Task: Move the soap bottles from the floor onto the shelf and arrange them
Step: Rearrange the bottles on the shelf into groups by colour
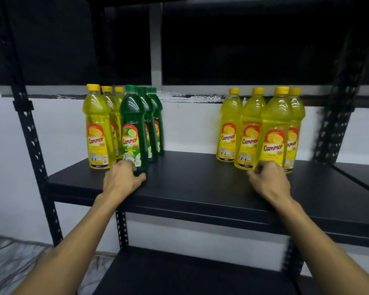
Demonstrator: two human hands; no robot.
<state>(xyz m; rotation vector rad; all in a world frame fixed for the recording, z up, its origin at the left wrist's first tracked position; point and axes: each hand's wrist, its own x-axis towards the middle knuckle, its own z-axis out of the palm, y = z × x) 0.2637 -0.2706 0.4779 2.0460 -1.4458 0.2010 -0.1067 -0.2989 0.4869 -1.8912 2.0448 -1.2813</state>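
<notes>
Black metal makes the shelf (200, 188), and on it we see two groups of soap bottles standing upright. On the left side stand three yellow bottles in a row going back, with the front yellow bottle (97, 128) nearest to us, and just beside them three green ones. Our left hand (121, 179) grasps the base of the front green bottle (133, 128), the thumb and fingers curled around its bottom. On the right side, well apart from the first group, four yellow bottles stand close together. Our right hand (268, 182) has its fingers curled at the foot of the nearest right yellow bottle (275, 128), and it seems to hold the base. Behind the shelf we see a white wall (190, 124).
</notes>
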